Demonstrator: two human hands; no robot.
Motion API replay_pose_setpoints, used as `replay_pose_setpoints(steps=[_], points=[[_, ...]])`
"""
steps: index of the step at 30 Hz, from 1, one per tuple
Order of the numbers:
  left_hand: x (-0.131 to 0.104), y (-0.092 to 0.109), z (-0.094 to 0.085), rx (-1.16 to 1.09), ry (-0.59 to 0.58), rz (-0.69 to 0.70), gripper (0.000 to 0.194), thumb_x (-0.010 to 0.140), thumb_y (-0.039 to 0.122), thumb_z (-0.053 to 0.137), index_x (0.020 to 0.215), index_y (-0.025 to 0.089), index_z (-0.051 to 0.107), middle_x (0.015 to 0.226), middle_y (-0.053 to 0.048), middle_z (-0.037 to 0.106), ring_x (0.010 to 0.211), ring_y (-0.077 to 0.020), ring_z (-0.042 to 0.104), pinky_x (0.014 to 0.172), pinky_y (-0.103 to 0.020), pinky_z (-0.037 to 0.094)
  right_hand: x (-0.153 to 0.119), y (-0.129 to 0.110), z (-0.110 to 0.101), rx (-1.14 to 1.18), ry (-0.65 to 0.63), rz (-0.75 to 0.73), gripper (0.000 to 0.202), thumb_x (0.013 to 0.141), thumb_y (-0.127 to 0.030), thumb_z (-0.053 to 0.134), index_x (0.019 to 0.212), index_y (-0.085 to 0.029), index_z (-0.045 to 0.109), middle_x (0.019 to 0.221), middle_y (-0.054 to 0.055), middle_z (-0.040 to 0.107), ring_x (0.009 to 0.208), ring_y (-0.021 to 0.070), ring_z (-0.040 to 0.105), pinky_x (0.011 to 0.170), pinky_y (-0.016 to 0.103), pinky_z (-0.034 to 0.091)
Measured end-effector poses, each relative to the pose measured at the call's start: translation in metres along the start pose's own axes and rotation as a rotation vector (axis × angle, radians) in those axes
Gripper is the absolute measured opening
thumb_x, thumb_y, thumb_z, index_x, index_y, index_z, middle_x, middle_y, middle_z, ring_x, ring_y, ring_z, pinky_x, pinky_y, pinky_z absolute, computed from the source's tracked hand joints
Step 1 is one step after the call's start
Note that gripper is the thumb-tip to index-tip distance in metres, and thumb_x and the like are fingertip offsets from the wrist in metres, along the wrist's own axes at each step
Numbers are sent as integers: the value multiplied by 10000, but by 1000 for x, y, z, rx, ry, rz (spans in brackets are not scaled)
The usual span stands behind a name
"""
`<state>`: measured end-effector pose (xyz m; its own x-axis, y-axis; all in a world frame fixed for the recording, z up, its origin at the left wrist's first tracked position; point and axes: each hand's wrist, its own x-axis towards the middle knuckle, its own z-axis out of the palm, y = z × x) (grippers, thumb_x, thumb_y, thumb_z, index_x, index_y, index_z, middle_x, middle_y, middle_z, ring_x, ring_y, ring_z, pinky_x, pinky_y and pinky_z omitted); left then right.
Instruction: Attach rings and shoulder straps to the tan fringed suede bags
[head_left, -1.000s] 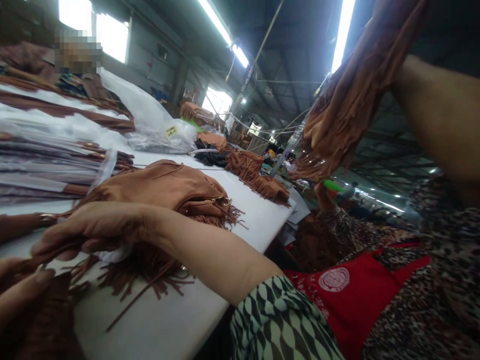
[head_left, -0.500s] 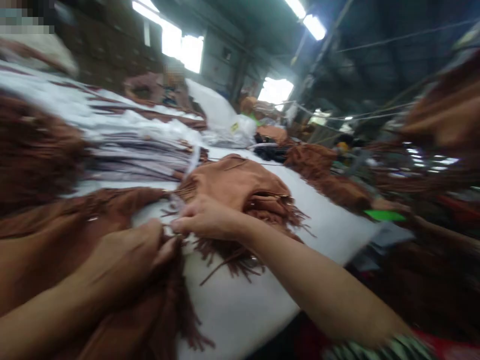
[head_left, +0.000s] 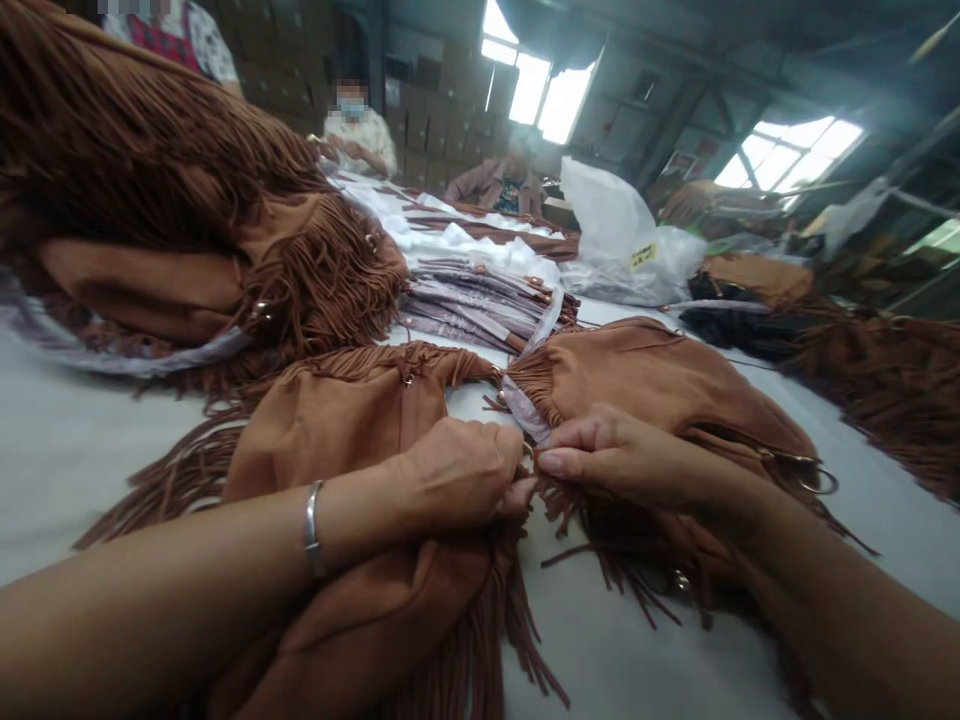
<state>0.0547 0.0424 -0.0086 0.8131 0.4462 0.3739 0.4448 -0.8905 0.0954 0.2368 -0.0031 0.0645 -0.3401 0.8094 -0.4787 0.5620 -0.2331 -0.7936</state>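
Observation:
Two brown fringed handbags lie side by side on the white table. My left hand (head_left: 472,470), wearing a silver bracelet, is closed at the edge of the left handbag (head_left: 337,410), on a small metal ring (head_left: 528,452). My right hand (head_left: 615,455) meets it there, thumb and forefinger pinching the end of a narrow brown strip beside the ring. Its wrist passes over the right handbag (head_left: 660,370), which has a larger ring (head_left: 819,481) at its far end. A wrapped handle (head_left: 525,408) lies just above the fingertips. My fingers partly hide the joint between strip and ring.
More fringed handbags (head_left: 187,190) are piled at the left. Behind the hands lie a stack of wrapped straps (head_left: 472,300) and a clear plastic bag (head_left: 622,235). Dark brown fringed pieces (head_left: 892,380) lie right. Several people are across the white table (head_left: 82,440).
The view has swung left, bringing the piled handbags and people into sight. My hands appear farther right in the picture, still together at the handbag's edge. The picture is sharper.

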Motion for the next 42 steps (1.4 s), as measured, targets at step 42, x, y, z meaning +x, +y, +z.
replay_pose_setpoints(steps=[42], points=[[-3, -6, -8, -551, -123, 91, 163, 811, 300, 554, 883, 156, 578, 800, -16, 618, 710, -144, 577, 650, -241, 443, -2, 5, -10, 18, 201, 84, 354, 598, -422, 775, 561, -116, 601, 462, -51, 407, 436, 51, 301, 432, 209, 179]])
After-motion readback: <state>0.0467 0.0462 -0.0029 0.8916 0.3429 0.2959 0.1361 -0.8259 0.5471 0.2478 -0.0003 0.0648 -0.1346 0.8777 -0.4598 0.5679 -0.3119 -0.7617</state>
